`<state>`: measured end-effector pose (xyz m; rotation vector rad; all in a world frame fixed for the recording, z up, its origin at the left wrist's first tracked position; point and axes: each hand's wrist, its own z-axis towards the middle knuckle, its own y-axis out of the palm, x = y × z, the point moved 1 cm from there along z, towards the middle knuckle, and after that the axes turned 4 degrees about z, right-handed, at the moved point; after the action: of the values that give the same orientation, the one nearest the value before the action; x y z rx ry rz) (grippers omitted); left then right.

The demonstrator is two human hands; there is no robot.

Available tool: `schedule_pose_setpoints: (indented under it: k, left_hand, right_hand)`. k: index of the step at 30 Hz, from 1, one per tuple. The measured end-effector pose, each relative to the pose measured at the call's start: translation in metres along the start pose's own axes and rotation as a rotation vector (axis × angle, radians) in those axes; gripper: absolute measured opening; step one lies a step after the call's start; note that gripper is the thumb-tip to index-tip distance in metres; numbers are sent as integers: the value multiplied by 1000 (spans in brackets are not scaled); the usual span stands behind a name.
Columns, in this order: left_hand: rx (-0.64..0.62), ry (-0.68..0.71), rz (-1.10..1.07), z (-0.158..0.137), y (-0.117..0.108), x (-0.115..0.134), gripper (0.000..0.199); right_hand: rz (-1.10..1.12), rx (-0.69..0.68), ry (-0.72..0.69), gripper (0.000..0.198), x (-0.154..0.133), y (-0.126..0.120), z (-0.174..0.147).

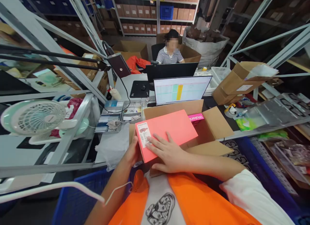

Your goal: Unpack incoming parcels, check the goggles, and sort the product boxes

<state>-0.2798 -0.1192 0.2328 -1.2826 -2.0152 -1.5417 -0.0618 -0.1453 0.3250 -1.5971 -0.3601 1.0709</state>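
A coral-red box [174,128] with a white product label [144,134] on its left end is held tilted over an open cardboard carton [220,123]. My left hand [132,151] grips the box's left end, its fingers partly hidden behind it. Across the front of the box lies my right hand [167,153], fingers spread flat near the label. Inside the carton, a pink box [196,117] with white lettering shows at the back. The carton's flaps stand open, and the coral-red box hides much of its left side.
Behind the carton stands a lit monitor [181,89], with a person [170,50] seated beyond it. Trays of papers [111,108] and a white plastic bag [112,146] are left of the carton. A fan [38,117] stands farther left. Blue crates [77,196] sit below.
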Motion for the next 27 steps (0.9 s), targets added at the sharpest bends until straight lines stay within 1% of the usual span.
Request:
schedule_pose_setpoints:
  k: [4, 7, 9, 12, 14, 15, 17, 19, 20, 21, 23, 25, 26, 27]
  left_hand:
    - [-8, -60, 58, 4, 1, 13, 108]
    - [-11, -65, 67, 11, 7, 21, 106]
    - [1, -47, 68, 15, 12, 23, 103]
    - [39, -4, 46, 19, 18, 23, 104]
    - [51, 38, 39, 21, 20, 23, 101]
    - [52, 53, 41, 22, 20, 22, 98]
    - [60, 83, 42, 24, 19, 21, 94]
    - [74, 122, 28, 25, 18, 19, 91]
    - [80, 140, 18, 25, 17, 18, 89]
    - [86, 153, 8, 25, 17, 17, 88]
    - [98, 156, -5, 25, 16, 16, 87]
    - [116, 153, -12, 25, 15, 15, 88]
    - [122, 156, -15, 25, 15, 15, 88]
    - [127, 162, -17, 24, 14, 14, 87]
  right_hand:
    - [-32, 67, -4, 80, 1, 5, 6]
    - [-27, 132, -17, 77, 6, 5, 10]
    - [14, 185, -29, 71, 9, 6, 11]
    - [164, 276, -72, 46, 11, 4, 7]
    - [323, 354, -102, 34, 12, -4, -4]
    - [405, 403, -107, 33, 13, -9, -13]
    - [525, 513, -68, 37, 17, -22, -39]
    - [546, 657, 30, 39, 27, -33, -72]
    - [530, 757, 98, 36, 33, -38, -89]
    - [497, 886, 181, 33, 42, -41, -108]
    - [374, 1203, 377, 26, 61, -43, -144]
    - [236, 1499, 588, 23, 80, -38, -179]
    - [196, 1601, 695, 24, 89, -34, -194]
    - [186, 1661, 799, 27, 97, -28, -208]
